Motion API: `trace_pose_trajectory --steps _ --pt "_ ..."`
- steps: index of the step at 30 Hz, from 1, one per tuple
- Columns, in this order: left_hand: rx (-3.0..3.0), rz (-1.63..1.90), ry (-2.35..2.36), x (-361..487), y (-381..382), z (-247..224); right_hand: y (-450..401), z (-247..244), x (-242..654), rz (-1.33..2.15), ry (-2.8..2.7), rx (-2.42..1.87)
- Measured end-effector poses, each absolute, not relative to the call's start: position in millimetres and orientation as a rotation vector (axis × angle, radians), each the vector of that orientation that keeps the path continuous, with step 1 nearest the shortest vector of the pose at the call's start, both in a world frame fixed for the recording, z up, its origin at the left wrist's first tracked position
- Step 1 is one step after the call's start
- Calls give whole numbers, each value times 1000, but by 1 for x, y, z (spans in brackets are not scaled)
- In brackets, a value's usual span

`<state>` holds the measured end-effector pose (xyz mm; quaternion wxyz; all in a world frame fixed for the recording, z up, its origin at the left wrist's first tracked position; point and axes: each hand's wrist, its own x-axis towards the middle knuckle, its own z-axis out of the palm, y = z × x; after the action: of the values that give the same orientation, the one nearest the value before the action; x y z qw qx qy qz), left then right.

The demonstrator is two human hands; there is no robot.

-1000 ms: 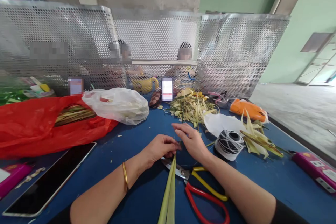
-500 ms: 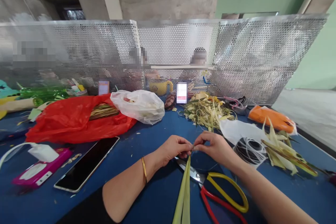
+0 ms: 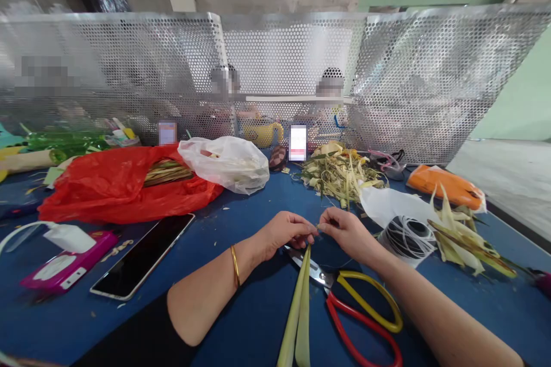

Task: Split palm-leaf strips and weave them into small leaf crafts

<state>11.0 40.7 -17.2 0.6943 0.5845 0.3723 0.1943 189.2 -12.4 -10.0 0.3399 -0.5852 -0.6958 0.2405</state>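
My left hand (image 3: 297,232) pinches the narrow top end of long pale-green leaf strips (image 3: 302,304), which hang down toward the table's near edge. Close beside it, my right hand (image 3: 340,229) is closed in a pinch, its fingertips just apart from the left ones. A fine thread, hard to see, seems to run from the right fingertips, and a faint loop of it shows below that hand. Scissors (image 3: 325,281) with one red and one yellow handle lie under the hands, partly behind the leaf strips. Exactly what is between the fingertips is too small to see clearly.
Right of my hands stand a spool of pale cord (image 3: 408,238) and loose husk leaves (image 3: 469,241). Farther back are a leaf-scrap heap (image 3: 340,175), white bag (image 3: 228,163) and red bag (image 3: 107,183). A phone (image 3: 144,258) and magenta power strip (image 3: 64,266) lie left. A perforated metal screen (image 3: 288,57) spans the back.
My right fingertips have drawn slightly away from the left ones, opening a small gap. My left hand keeps its hold on the leaf strips. The view has tilted slightly downward.
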Motion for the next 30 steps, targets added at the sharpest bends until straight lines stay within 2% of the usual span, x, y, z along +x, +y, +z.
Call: trace_pose_trajectory --steps 9,23,26,30 --pt "1296 429 797 8 44 -19 -13 -13 184 572 -1782 -1523" --pt "1226 481 918 9 47 -20 -23 1 178 467 -2104 -1389" --pt "1239 472 914 7 48 -19 -21 -3 180 575 -1977 -1411" --pt "1302 465 901 6 47 -17 -14 -12 182 773 -1437 -1493"
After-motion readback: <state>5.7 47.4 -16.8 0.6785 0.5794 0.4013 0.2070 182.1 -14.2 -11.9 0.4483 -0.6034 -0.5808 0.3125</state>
